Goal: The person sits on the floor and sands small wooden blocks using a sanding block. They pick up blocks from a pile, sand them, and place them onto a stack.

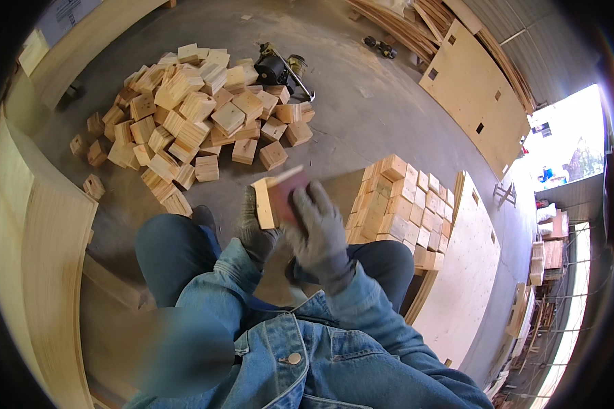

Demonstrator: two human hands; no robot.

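Wooden block (265,202) sits at frame centre, held up over the person's lap. Left hand (254,228), in a grey glove, grips it from below, fingers wrapped round its underside. Right hand (316,228), also gloved, presses a reddish-brown pad (288,196), which looks like sandpaper, flat against the block's side face, fingers spread over the pad.

Just right of centre: a neat stack of blocks (402,201), set in rows on a board. Upper left of frame: a loose heap of blocks (184,116) on the concrete floor (361,102), clearly the larger group.

Judgement: if the stack is the finished lot and the heap the untreated one, somewhat less than half is done; one block is in hand.

A dark machine (280,68) lies at the heap's upper right edge. Plywood sheets (477,95) lean at upper right.
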